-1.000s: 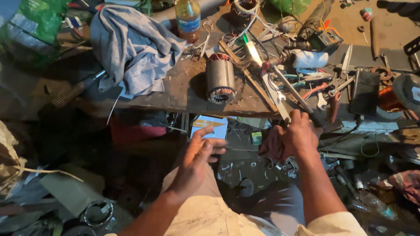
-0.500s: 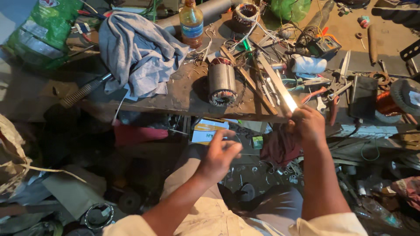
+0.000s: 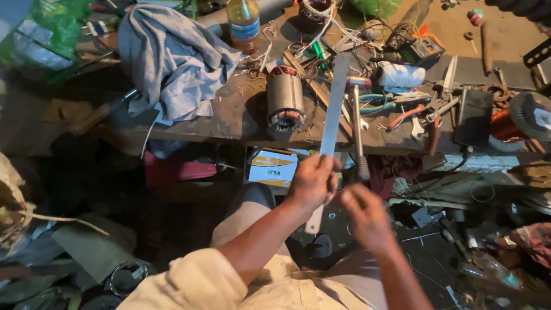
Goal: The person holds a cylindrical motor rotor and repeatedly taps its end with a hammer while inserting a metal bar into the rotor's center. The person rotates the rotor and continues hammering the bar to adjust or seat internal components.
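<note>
- Left hand [image 3: 313, 182]: fingers wrapped around long flat metal strip [image 3: 333, 109], strip's far end over the workbench [image 3: 229, 117].
- Right hand [image 3: 365, 215]: just right of strip, fingers curled together; contact unclear.
- Motor stator [image 3: 284, 102]: on bench, left of strip.

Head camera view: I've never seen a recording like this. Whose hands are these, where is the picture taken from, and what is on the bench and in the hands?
There is no machine here. A camera worn on a person's head looks down over their lap at their own two bare hands.

The left hand grips a long flat metal strip, which runs up over the edge of the wooden workbench. The right hand is just beside it; it is blurred, so I cannot tell whether it holds anything.

On the bench lie a motor stator with copper windings, a crumpled grey cloth, a plastic bottle, pliers, wires and many small tools. Under the bench sits a small cardboard box.
</note>
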